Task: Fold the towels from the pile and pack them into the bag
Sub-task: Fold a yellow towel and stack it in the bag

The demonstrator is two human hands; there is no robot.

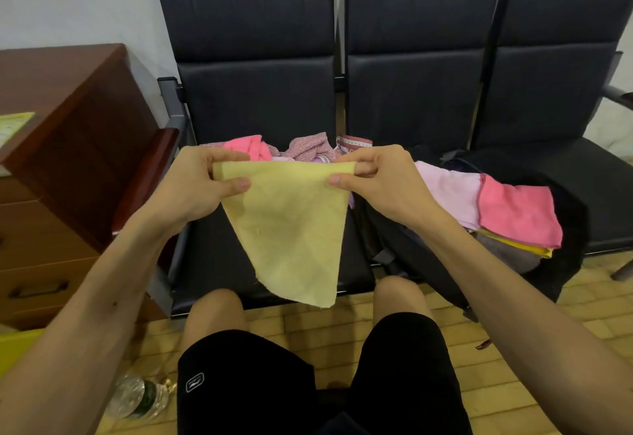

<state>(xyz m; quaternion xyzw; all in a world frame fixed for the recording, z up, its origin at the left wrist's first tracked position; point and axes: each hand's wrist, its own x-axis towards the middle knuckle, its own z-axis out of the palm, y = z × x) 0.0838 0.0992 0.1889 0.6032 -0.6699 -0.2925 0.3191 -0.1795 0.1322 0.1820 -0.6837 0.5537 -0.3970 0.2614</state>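
Black bench [260, 99], both hands' fingers [236, 184] pinching yellow towel [291, 229]

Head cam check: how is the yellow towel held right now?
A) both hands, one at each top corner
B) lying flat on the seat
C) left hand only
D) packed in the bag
A: the left hand and the right hand each pinch a top corner of the yellow towel, which hangs down to a point between them.
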